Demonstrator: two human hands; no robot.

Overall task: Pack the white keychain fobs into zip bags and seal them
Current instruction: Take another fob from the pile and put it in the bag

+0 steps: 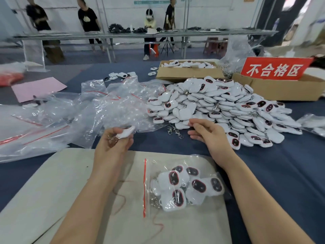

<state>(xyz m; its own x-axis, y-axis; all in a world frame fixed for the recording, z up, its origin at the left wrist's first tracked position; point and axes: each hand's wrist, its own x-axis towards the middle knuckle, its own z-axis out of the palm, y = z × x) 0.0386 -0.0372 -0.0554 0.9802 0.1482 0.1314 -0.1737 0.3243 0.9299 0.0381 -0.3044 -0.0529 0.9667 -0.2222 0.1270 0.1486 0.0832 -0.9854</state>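
White fob (126, 132) sits pinched in the left hand (114, 143) at centre. The right hand (209, 134), loosely curled and holding nothing, hovers beside the fob pile (219, 106) at 2 o'clock. A filled zip bag (184, 187) lies at 6 o'clock.

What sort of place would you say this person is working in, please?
Probably a factory packing and inspection floor: a large heap of white fobs lies beside loose zip bags, a red reject-area sign stands on a cardboard box, and other people work at a long table behind.
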